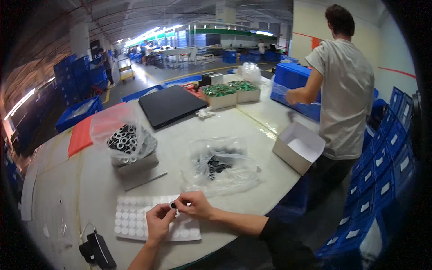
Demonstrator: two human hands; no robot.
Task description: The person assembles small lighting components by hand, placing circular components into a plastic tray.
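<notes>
My left hand (158, 221) and my right hand (195, 205) meet fingertip to fingertip, both closed in a pinch. Between them they hold a small black and white ring (173, 205), partly hidden by the fingers. Beneath my hands lies a white sheet with rows of round white discs (130, 222). Just beyond it, a clear plastic bag (243, 173) is spread flat with small black parts (218, 165) on it. To the left, another plastic bag (150, 130) sits in a box, filled with black and white rings (123, 140).
A black flat case (172, 106) lies at the back, near boxes of green circuit boards (220, 91). An open white box (299, 144) stands to the right, beside a co-worker (346, 90) at blue bins (290, 78). A black device with a cable (98, 249) lies near left.
</notes>
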